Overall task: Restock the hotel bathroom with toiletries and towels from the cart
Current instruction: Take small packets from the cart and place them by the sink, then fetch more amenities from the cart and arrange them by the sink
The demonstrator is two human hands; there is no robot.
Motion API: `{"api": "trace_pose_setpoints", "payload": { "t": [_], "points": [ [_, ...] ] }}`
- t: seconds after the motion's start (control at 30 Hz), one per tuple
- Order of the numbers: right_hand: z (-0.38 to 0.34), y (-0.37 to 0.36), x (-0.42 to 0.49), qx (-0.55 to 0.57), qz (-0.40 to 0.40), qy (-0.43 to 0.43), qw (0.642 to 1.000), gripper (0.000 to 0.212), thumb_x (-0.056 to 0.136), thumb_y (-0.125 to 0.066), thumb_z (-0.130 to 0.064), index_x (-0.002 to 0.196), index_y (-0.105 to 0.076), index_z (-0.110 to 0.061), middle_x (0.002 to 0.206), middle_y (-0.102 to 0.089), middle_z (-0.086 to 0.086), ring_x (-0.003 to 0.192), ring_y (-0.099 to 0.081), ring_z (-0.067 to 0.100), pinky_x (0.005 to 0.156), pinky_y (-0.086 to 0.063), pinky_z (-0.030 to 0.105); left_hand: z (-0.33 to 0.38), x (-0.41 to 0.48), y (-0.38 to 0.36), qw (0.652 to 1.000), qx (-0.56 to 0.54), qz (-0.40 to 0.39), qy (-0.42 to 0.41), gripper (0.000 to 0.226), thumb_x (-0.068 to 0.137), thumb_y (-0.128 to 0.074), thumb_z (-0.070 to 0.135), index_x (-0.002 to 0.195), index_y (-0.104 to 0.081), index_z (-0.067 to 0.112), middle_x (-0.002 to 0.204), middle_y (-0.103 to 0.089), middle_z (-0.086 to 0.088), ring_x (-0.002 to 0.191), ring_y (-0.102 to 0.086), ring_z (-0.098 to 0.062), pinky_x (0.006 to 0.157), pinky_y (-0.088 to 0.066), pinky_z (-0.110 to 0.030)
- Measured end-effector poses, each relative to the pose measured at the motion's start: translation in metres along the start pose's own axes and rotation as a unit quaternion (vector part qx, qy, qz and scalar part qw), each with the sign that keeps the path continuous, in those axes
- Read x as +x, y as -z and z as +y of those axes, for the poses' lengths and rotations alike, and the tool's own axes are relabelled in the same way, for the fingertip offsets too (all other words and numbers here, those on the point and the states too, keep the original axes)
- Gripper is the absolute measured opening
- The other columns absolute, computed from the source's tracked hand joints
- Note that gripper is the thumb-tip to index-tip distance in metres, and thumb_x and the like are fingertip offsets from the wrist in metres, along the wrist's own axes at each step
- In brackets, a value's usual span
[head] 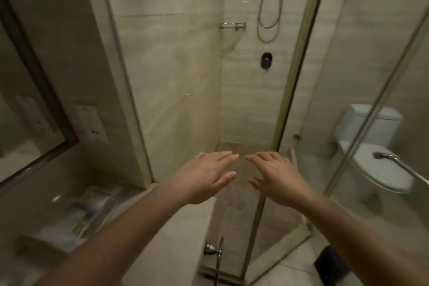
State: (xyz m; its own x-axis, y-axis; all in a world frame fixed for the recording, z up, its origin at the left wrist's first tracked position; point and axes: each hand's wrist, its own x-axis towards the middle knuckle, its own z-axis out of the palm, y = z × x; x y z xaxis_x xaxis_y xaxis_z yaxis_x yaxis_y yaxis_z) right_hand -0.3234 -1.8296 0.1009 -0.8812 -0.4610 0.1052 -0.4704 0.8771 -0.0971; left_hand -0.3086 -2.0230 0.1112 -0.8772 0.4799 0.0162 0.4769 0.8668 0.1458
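Observation:
My left hand (206, 176) and my right hand (276, 176) are stretched out side by side in front of me, palms down, fingers straight, holding nothing. They hover in front of the glass shower stall (176, 81). A clear tray of wrapped toiletries (79, 216) sits on the counter at the lower left, blurred. A small metal shelf (232, 25) is fixed to the shower's back wall. No towel or cart is in view.
A mirror (25, 90) hangs on the left wall above the counter. The shower hose (269, 7) and a black control knob (266, 60) are on the tiled wall. A toilet (376, 146) stands behind the right glass panel, with a door handle (399, 162).

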Motion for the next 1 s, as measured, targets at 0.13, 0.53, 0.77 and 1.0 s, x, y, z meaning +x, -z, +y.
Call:
{"api": "trace_pose_setpoints", "payload": {
  "t": [0.13,0.53,0.77,1.0],
  "points": [
    [0.056,0.02,-0.057,-0.003,0.023,-0.091,0.996,0.057,0.093,-0.044,-0.046,0.144,-0.027,-0.029,0.148,-0.035,-0.005,0.137,-0.029,0.017,0.109,-0.029,0.034,0.067,0.043,0.004,0.996,0.011,0.0,-0.087,0.054,0.098,-0.023,0.046,0.149,-0.015,0.028,0.156,-0.019,0.006,0.142,-0.018,-0.01,0.114,-0.017,-0.031],
    [0.217,0.085,-0.289,-0.058,0.054,-0.279,0.957,0.057,0.094,-0.043,-0.045,0.145,-0.025,-0.029,0.148,-0.031,-0.008,0.137,-0.025,0.015,0.107,-0.024,0.031,0.336,0.124,-0.01,0.964,0.0,-0.013,-0.264,0.056,0.097,-0.026,0.051,0.148,-0.016,0.031,0.155,-0.02,0.009,0.141,-0.018,-0.008,0.114,-0.015,-0.031],
    [0.294,0.109,-0.442,-0.063,0.043,-0.376,0.923,0.053,0.093,-0.045,-0.044,0.142,-0.03,-0.03,0.146,-0.034,-0.009,0.135,-0.028,0.016,0.105,-0.028,0.032,0.503,0.139,-0.038,0.934,-0.001,-0.007,-0.357,0.055,0.097,-0.028,0.05,0.148,-0.017,0.031,0.155,-0.023,0.008,0.141,-0.02,-0.01,0.115,-0.015,-0.033],
    [0.338,0.127,-0.572,-0.036,0.046,-0.482,0.874,0.056,0.095,-0.043,-0.042,0.146,-0.024,-0.029,0.151,-0.028,-0.007,0.138,-0.024,0.015,0.111,-0.023,0.034,0.645,0.151,-0.067,0.892,0.016,-0.023,-0.451,0.058,0.096,-0.025,0.052,0.149,-0.015,0.029,0.156,-0.019,0.007,0.143,-0.017,-0.013,0.117,-0.015,-0.036]
  ]
}}
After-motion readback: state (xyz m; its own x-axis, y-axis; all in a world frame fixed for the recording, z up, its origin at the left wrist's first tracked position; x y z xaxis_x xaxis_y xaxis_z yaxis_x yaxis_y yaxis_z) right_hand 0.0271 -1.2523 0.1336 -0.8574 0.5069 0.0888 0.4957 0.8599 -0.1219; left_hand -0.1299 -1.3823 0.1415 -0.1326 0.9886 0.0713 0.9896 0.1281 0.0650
